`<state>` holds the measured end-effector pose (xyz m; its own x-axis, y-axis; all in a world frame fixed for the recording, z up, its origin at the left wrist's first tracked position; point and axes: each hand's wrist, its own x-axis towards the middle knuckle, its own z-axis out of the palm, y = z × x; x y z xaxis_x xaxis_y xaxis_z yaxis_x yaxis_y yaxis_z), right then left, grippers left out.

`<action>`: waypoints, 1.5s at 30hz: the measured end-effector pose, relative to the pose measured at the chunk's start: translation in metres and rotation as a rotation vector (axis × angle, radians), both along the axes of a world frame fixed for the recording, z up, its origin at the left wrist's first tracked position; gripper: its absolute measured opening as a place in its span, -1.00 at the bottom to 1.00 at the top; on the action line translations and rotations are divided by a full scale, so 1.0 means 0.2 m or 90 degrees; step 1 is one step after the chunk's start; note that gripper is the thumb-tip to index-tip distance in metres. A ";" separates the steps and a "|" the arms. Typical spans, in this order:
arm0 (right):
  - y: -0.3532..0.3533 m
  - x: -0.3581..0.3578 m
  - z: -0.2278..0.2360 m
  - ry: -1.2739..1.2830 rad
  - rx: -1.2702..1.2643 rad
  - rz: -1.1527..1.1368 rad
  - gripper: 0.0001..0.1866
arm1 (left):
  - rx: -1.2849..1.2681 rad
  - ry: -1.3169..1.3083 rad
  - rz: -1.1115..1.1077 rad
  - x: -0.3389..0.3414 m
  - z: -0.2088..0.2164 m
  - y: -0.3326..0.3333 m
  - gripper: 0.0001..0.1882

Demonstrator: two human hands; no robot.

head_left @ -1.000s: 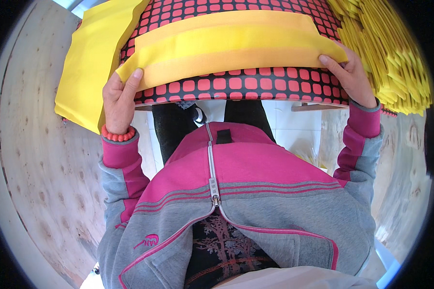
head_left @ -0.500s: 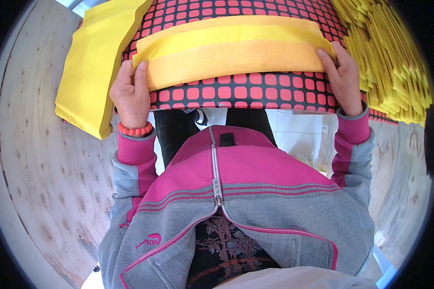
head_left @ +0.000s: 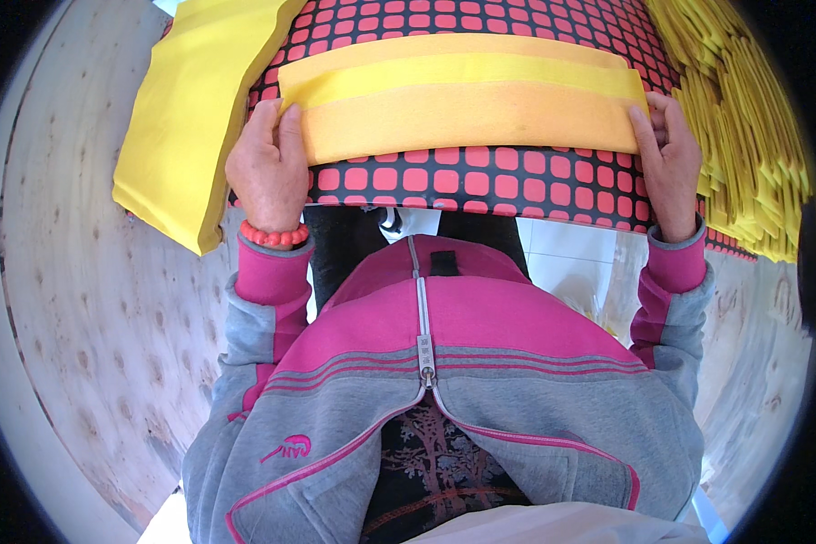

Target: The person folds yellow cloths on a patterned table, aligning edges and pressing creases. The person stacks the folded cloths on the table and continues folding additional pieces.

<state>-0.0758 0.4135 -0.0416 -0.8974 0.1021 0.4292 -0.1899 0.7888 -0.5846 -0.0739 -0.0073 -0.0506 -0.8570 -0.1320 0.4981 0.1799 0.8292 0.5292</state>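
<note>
Both hands hold flat on the ends of the long folded yellow felt strip (head_left: 462, 104): left hand (head_left: 267, 172), right hand (head_left: 671, 163). It lies across the black board with pink squares (head_left: 480, 181). Uneven pressure may skew the fold.

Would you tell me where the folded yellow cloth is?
In the head view, the folded yellow cloth lies top centre on the red-checked surface, between left hand and right hand.
</note>
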 end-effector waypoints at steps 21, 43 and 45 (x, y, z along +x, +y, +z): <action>-0.01 -0.02 -0.01 0.023 0.086 0.001 -0.57 | -0.022 -0.001 0.024 -0.03 -0.01 -0.04 -0.59; -0.01 -0.04 -0.02 0.012 0.128 -0.016 -0.59 | -0.250 0.155 -0.281 0.05 0.09 0.30 -0.46; -0.01 -0.04 -0.02 0.010 0.132 -0.012 -0.59 | -0.235 0.090 -0.383 0.05 0.10 0.38 -0.37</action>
<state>-0.0837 0.4123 -0.0449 -0.8891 0.0260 0.4569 -0.1823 0.8956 -0.4058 -0.0648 0.0692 -0.0312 -0.6521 0.5413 0.5307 0.7081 0.6849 0.1715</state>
